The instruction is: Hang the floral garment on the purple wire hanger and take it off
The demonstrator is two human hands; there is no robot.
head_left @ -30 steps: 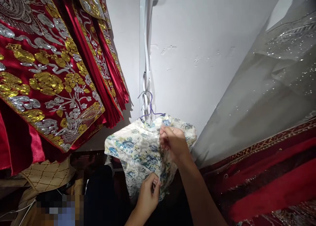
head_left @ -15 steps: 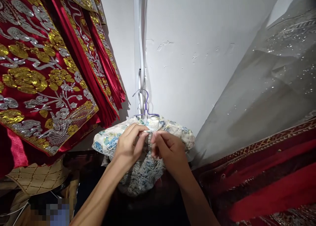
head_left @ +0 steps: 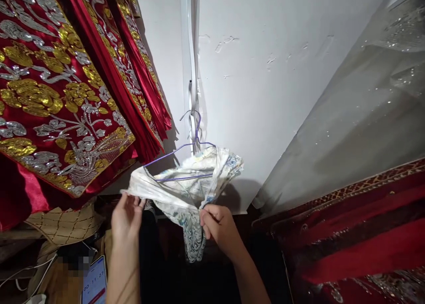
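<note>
A white floral blouse point(head_left: 186, 215) with blue and yellow print hangs from a purple wire hanger point(head_left: 172, 151). Its neckline is pulled wide, so the hanger's shoulder and lower bar show. My left hand point(head_left: 126, 220) grips the edge of the blouse's left sleeve or shoulder, fingertips partly behind the cloth. Near the middle of the opening, my right hand point(head_left: 217, 226) pinches the blouse's front edge between thumb and fingers. Below the hands, the gathered lower part hangs down bunched.
Red garments with gold and silver embroidery point(head_left: 63, 104) hang at the left. A white vertical rail point(head_left: 191, 42) bears the hanger. Sheer sparkly fabric point(head_left: 332, 126) drapes at the right, above red cloth point(head_left: 361, 246). A phone point(head_left: 94, 282) showing a timer lies lower left.
My left hand has moved left and down from the neckline to the sleeve side. The blouse's front has opened and been drawn down, uncovering the hanger's left arm and bar.
</note>
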